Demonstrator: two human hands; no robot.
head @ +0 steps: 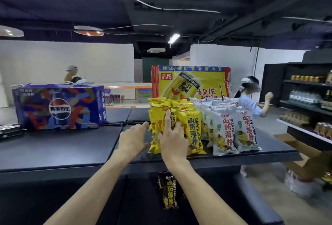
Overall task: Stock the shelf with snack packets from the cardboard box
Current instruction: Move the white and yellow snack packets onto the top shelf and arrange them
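At frame centre, upright yellow plastic snack packets (195, 129) stand in rows on the dark flat shelf top (53, 149). The right hand (173, 140) lies against their front with straight fingers. The left hand (132, 138), fingers loosely spread and holding nothing, is just beside their left edge. The brown cardboard box (296, 145) sits at lower right.

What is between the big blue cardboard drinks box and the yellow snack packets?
In the head view, bare black shelf top lies between the blue cardboard drinks box and the yellow snack packets, with the left hand beside the packets.
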